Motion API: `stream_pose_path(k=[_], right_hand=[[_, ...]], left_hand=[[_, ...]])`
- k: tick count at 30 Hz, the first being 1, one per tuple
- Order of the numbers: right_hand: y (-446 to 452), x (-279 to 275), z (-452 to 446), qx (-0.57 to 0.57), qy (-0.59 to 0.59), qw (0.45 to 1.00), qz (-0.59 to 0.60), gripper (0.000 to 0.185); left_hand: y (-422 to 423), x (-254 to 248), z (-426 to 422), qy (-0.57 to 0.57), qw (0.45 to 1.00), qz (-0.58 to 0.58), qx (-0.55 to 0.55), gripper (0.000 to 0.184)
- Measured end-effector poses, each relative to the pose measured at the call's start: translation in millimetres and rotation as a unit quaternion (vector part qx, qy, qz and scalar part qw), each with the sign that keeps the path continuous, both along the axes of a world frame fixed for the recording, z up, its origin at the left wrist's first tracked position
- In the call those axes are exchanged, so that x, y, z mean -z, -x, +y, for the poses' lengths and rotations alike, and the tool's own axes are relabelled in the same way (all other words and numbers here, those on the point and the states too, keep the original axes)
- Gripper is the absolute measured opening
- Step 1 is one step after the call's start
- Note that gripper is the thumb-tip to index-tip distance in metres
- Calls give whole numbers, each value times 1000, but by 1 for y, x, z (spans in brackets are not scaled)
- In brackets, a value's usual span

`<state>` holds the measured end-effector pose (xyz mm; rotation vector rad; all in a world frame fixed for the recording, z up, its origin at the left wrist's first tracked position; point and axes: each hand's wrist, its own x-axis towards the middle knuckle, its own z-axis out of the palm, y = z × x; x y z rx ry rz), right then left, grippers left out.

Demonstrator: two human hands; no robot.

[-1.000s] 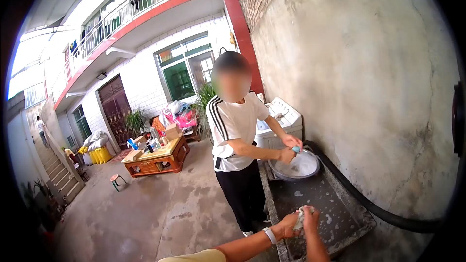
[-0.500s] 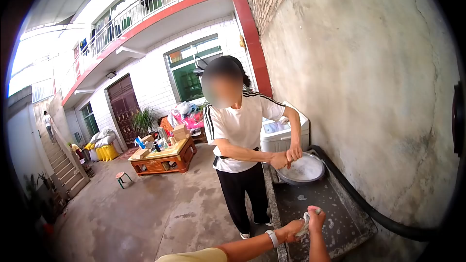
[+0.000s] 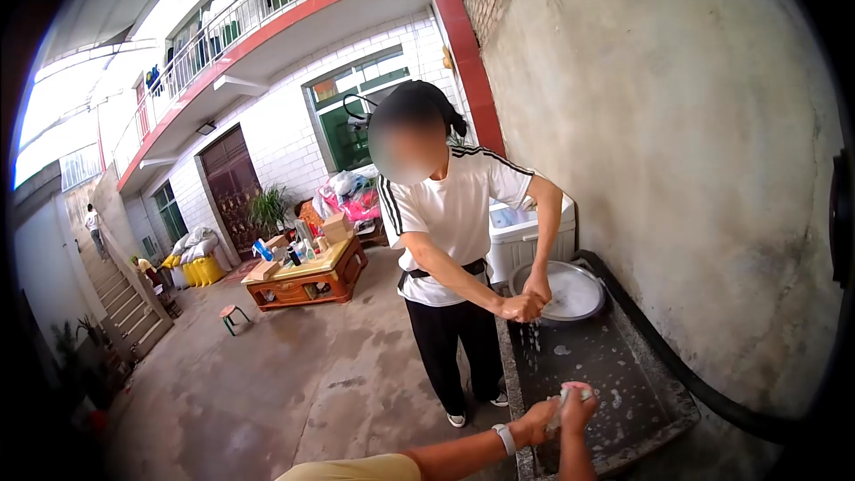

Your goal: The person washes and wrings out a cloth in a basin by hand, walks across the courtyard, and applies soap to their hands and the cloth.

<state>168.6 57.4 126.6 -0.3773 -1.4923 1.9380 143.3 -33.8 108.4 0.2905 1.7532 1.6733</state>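
Note:
Low in the head view, my left hand, with a white band on its wrist, is closed around a small pale wet cloth. My right hand is also closed on it, right beside the left. Much of the cloth is hidden inside my fingers. Both hands are above the dark stone sink, which has suds spots on its bottom. Across from me, a person in a white T-shirt squeezes something in both hands, and water falls from it into the sink.
A metal basin of foamy water sits at the sink's far end, by a white washing machine. A thick black hose runs along the wall. Further off are a wooden table with bottles and boxes and a small stool.
My hands stay gripped on the cloth, with the right fist turned slightly. The other person's hands have come down a little, and water now streams from them.

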Motion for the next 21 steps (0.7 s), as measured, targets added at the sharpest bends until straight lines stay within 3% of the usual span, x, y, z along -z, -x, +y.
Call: stream_pose_path(k=[1, 2, 4, 5, 6, 7, 8, 10, 12, 13, 14, 15, 16, 17, 18, 19, 20, 21], right_hand=[[3, 8, 11, -31, 80, 996, 11, 15], [3, 16, 15, -62, 160, 985, 23, 16], [0, 7, 10, -93, 176, 978, 56, 17], [-8, -6, 2, -85, 201, 975, 36, 18], [-13, -15, -3, -75, 227, 971, 16, 20], [-12, -11, -6, -60, 203, 977, 4, 24], [-11, -8, -6, -45, 222, 971, -76, 27], [-17, -3, -13, -111, 186, 976, -1, 29], [-35, -54, -37, -68, 30, 997, -25, 33], [-37, -54, -46, -64, -113, 989, 71, 32], [-42, -56, -49, -1, -335, 939, 84, 25], [-37, -63, -46, 39, -370, 920, 126, 20], [-32, -64, -45, 78, -404, 896, 168, 15], [-26, -55, -39, 78, -341, 923, 160, 11], [-17, -41, -30, 77, -277, 946, 150, 7], [-8, -33, -28, 89, -147, 983, 68, 10], [-6, -27, -15, 102, -96, 990, 16, 20], [-4, -24, -1, 42, -1, 999, -19, 24]], left_hand=[[-23, -36, 7, -39, 967, -229, -104, 17], [-27, -45, 2, -39, 967, -229, -105, 17], [-29, -61, 0, -98, 957, -272, -32, 18], [-33, -69, 3, -85, 976, -193, -63, 22], [-34, -69, -1, -85, 976, -193, -61, 22], [-33, -67, -8, -23, 984, 162, -76, 22], [-8, -35, -12, -40, 992, 92, -82, 22], [42, 27, -20, -69, 991, -48, -108, 21], [53, 43, -25, -155, 984, -67, -49, 20], [45, 31, -24, -205, 976, -65, -31, 18], [29, 23, -24, -245, 964, -82, -61, 16], [4, -5, -22, -286, 949, -97, -90, 15], [-29, -65, -18, -300, 930, -159, -142, 16], [-16, -58, -19, -151, 978, 144, -4, 16], [-3, -49, -19, 19, 895, 426, 134, 16], [-15, -70, -10, 16, 985, 136, 100, 18], [-27, -92, 0, 6, 988, -148, -38, 21], [-30, -88, 3, 4, 981, -184, -62, 23]])
